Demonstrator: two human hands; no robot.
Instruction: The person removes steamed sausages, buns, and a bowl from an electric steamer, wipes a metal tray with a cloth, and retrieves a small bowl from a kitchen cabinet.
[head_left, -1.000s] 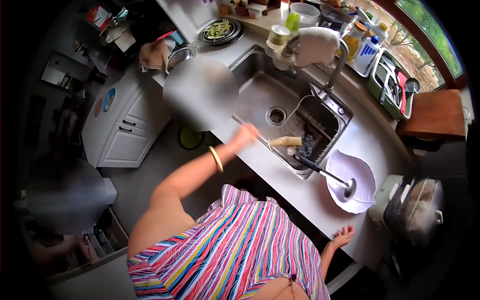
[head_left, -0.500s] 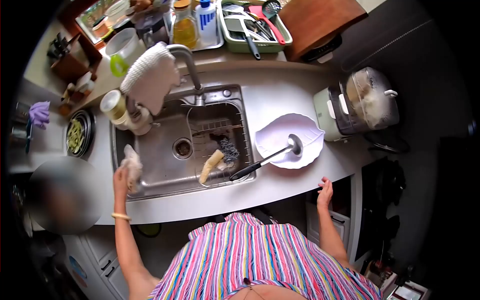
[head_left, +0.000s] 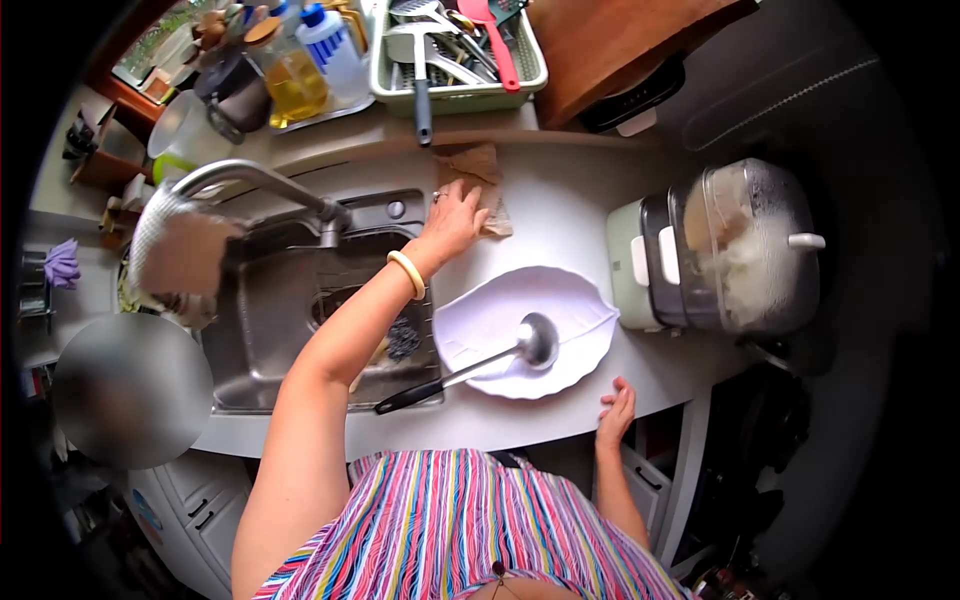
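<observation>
1. Head view: we see the cloth (head_left: 478, 160) on the counter (head_left: 560, 205) in the upper middle of the frame, just right of the sink (head_left: 255, 362) and below the basket (head_left: 475, 103).
2. We find the left hand (head_left: 453, 222) laid palm down on the cloth, touching it, its fingers slightly apart; a bangle (head_left: 407, 275) circles the wrist.
3. Near the centre, below that hand, we have the dish (head_left: 480, 318), pale and leaf-shaped. The ladle (head_left: 538, 343) rests its bowl there, its black handle reaching past the left rim to the sink's edge.
4. Lower right of centre, we see the right hand (head_left: 618, 412) near the dish, holding nothing, fingers loosely curled and a little apart.
5. Left of the dish, we see the sink, a dark scrubber (head_left: 404, 338) beside the forearm, and the faucet (head_left: 255, 173) arching above.
6. At the right, we have the steamer (head_left: 740, 255), its clear lid misted.
7. Along the top, we see utensils (head_left: 500, 52) in the basket, then the oil bottle (head_left: 295, 92) and a blue-capped bottle (head_left: 335, 58) to their left.
</observation>
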